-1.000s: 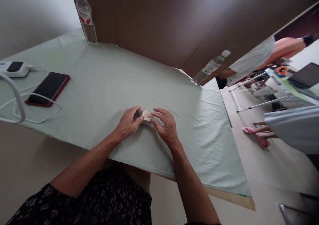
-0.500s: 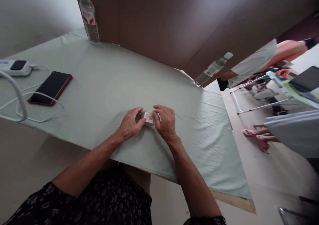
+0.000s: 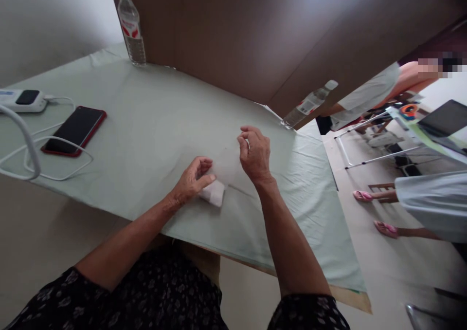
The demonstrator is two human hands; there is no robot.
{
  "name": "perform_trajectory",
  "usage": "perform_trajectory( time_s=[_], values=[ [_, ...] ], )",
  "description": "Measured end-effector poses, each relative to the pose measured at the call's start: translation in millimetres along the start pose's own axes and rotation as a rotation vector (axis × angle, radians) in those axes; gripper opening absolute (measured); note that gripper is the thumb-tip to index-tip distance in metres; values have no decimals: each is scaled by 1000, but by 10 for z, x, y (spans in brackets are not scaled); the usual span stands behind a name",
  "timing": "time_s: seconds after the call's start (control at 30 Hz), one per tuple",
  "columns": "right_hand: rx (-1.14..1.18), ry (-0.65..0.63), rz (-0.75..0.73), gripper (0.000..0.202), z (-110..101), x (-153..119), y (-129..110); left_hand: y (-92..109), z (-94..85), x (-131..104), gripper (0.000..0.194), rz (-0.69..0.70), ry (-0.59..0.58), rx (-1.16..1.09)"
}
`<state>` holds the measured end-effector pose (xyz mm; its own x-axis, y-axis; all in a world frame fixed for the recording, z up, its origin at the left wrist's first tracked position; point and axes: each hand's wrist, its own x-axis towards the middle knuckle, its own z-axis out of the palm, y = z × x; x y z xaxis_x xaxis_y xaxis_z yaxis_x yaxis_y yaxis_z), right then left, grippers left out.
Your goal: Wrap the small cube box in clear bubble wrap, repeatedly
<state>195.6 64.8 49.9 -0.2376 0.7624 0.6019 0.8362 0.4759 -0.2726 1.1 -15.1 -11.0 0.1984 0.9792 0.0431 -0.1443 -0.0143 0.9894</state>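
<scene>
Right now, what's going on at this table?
A person is handling a small whitish packet on a cloth-covered table. The left hand is at the packet, thumb over its edge. The right hand is apart from it, fingers curled; whether it holds anything is hard to tell. A red-edged smartphone lies to the left, and two clear plastic bottles are by the brown panel.

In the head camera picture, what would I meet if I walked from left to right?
Red-edged phone → left bottle → left hand → right hand → right bottle → round orange thing → dark laptop.
</scene>
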Motion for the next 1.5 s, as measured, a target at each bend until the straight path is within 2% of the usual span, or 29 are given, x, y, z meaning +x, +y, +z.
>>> perform_trajectory(
  time_s=[0.1, 0.2, 0.37, 0.4, 0.57, 0.63, 0.7, 0.77, 0.87, 1.03, 1.17, 1.23, 1.3, 1.4, 1.5],
  values=[
    [32, 4, 41, 17, 35, 79, 110, 3, -6, 1, 38, -28, -38, 31],
    [98, 14, 89, 18, 55, 41, 161, 6, -10, 4, 41, -109, -82, 107],
    [191, 185, 282, 18, -95, -304, -52, 35, 7, 3, 52, -125, -40, 87],
    [198, 153, 310, 17, -137, -389, -129, 45, 12, 0, 52, -125, -36, 84],
    [217, -260, 319, 31, -170, -690, -459, 65, 13, -20, 48, -71, -6, 70],
    [192, -331, 320, 28, -115, -738, -500, 51, 2, -22, 47, -54, 19, 62],
    [192, -344, 364, 19, -71, -758, -484, 38, -7, -18, 47, -61, 36, 44],
    [248, -305, 450, 17, -58, -772, -429, 36, -11, -11, 47, -78, 44, 29],
    [450, -198, 587, 18, -80, -811, -322, 46, -4, -1, 44, -95, 66, 95],
    [773, -74, 747, 20, -87, -915, -233, 23, 25, -8, 30, 125, 157, 490],
    [921, -77, 792, 22, -51, -949, -256, -19, 33, 2, 14, 153, 141, 598],
    [952, -77, 804, 23, -40, -949, -264, -30, 20, 16, 7, 136, 144, 595],
    [934, -49, 817, 24, -37, -949, -251, -31, -9, 29, 9, 115, 172, 563],
    [860, 19, 850, 25, -33, -962, -188, -24, -76, 43, 12, 106, 276, 530],
    [830, 73, 888, 26, -18, -987, -93, -22, -143, 53, 9, 148, 372, 619]
  ],
)
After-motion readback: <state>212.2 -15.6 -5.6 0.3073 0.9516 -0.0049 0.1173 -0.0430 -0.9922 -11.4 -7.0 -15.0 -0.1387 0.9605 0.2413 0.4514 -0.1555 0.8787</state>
